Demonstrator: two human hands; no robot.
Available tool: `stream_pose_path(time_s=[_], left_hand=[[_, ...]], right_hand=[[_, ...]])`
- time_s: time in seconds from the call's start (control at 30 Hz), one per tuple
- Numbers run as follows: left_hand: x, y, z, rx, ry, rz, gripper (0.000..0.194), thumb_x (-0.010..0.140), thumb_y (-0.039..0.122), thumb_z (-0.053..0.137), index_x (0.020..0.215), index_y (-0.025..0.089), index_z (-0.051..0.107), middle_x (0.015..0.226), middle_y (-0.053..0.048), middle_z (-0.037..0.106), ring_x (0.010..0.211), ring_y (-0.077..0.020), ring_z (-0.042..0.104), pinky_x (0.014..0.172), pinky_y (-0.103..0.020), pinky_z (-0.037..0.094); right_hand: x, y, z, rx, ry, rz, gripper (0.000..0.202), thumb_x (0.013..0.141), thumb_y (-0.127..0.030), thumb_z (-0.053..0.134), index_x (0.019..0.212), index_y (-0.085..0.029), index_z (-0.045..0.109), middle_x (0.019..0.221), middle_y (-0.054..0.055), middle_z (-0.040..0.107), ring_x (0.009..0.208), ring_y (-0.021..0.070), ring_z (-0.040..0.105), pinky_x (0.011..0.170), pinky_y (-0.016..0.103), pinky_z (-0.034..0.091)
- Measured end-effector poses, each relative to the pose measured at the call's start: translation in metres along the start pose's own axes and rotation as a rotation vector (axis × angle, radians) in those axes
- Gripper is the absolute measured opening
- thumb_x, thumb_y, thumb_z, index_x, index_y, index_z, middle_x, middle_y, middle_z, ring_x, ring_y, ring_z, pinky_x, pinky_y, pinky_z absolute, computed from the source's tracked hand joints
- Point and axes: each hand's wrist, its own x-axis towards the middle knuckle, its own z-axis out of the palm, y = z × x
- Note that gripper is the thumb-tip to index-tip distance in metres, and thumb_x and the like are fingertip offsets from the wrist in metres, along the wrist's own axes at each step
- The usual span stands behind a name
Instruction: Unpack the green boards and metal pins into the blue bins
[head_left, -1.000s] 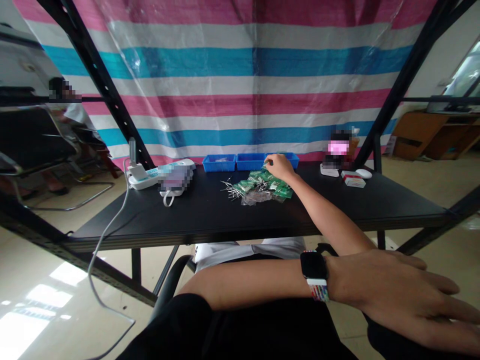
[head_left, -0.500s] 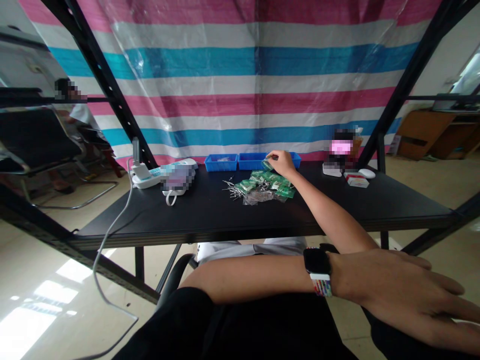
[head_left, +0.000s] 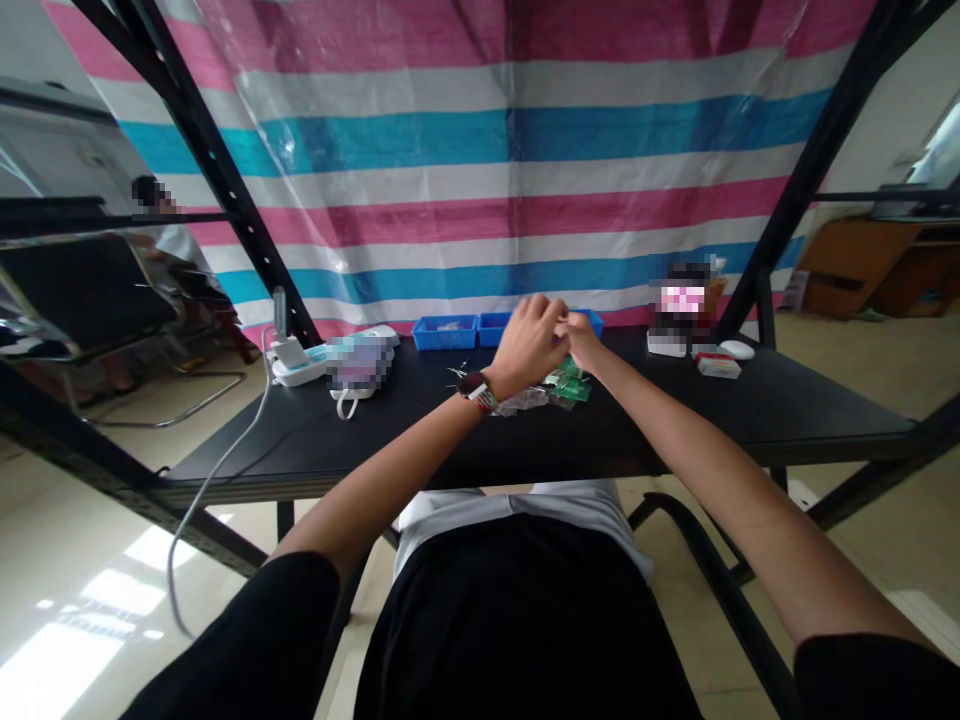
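Observation:
My left hand (head_left: 529,342) reaches over the pile in the middle of the black table, fingers curled and closed against the fingertips of my right hand (head_left: 586,342). My right hand is also closed in a pinch. A small green packet was in it a moment earlier; what lies between the fingers now is hidden. Under the hands lie several small green packets (head_left: 570,383) and some crumpled clear plastic bags (head_left: 525,400). Thin silver metal pieces (head_left: 457,374) poke out left of my wrist, mostly covered by it.
Blue trays (head_left: 445,333) line the back edge; the left one holds something pale. A white power strip (head_left: 300,368) with a cable and a blurred device (head_left: 360,365) stand left. At right are a small box (head_left: 718,365) and a white mouse (head_left: 736,350). A person sits far left.
My left hand has swung from the lower right, off the table, to meet my right hand above the pile. The right hand has shifted slightly right, and the packet is hidden.

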Motion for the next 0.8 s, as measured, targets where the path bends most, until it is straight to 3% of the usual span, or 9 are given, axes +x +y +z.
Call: stream_pose_path(time_s=[0.1,0.23,0.33,0.47,0.63,0.8], left_hand=[[-0.011,-0.052,0.005,-0.019,0.096,-0.181,0.037,0.091,0.026,0.075,0.125,0.018,0.063,0.128,-0.016,0.065,0.125,-0.0345,0.060,0.110,-0.050,0.049],[-0.017,-0.083,0.021,-0.437,0.072,-0.400,0.046,0.085,0.025,0.081,0.125,0.019,0.060,0.091,-0.001,0.065,0.085,-0.0200,0.064,0.082,-0.034,0.052],[-0.015,-0.086,0.026,-0.698,0.154,-0.527,0.040,0.076,0.018,0.082,0.111,0.018,0.063,0.078,0.004,0.061,0.072,-0.0150,0.059,0.071,-0.028,0.046],[-0.014,-0.082,0.019,-0.837,0.135,-0.557,0.022,0.074,0.022,0.082,0.084,0.018,0.063,0.069,0.004,0.060,0.066,-0.0120,0.056,0.067,-0.025,0.044],[-0.020,-0.080,0.011,-0.795,0.108,-0.555,0.027,0.073,0.030,0.083,0.073,0.021,0.058,0.063,0.004,0.060,0.061,-0.0126,0.058,0.064,-0.025,0.045],[-0.025,-0.076,0.011,-0.532,0.059,-0.541,0.048,0.089,0.053,0.075,0.058,0.020,0.058,0.051,0.000,0.058,0.054,-0.0139,0.055,0.056,-0.025,0.039]], right_hand=[[-0.002,-0.004,0.003,0.096,-0.008,0.056,0.032,0.080,-0.035,0.086,0.109,-0.022,0.081,0.082,0.002,0.079,0.079,0.0217,0.076,0.079,0.036,0.065],[-0.005,-0.005,0.004,0.265,-0.009,0.170,0.018,0.080,-0.027,0.084,0.096,-0.021,0.077,0.080,0.000,0.076,0.076,0.0190,0.074,0.076,0.033,0.065],[-0.007,-0.007,0.005,0.367,-0.028,0.195,0.014,0.081,-0.023,0.081,0.093,-0.021,0.076,0.083,0.001,0.078,0.077,0.0175,0.073,0.074,0.030,0.064],[-0.010,-0.011,0.007,0.353,-0.133,0.179,0.020,0.080,-0.028,0.087,0.095,-0.021,0.076,0.091,0.003,0.080,0.086,0.0199,0.075,0.080,0.032,0.065],[-0.010,-0.009,0.009,0.249,-0.127,0.157,0.024,0.074,-0.031,0.093,0.087,-0.020,0.075,0.089,0.004,0.078,0.085,0.0205,0.073,0.073,0.031,0.063],[-0.005,-0.004,0.007,0.227,-0.086,0.063,0.035,0.069,-0.041,0.095,0.089,-0.021,0.075,0.086,0.001,0.076,0.083,0.0191,0.071,0.069,0.029,0.061]])
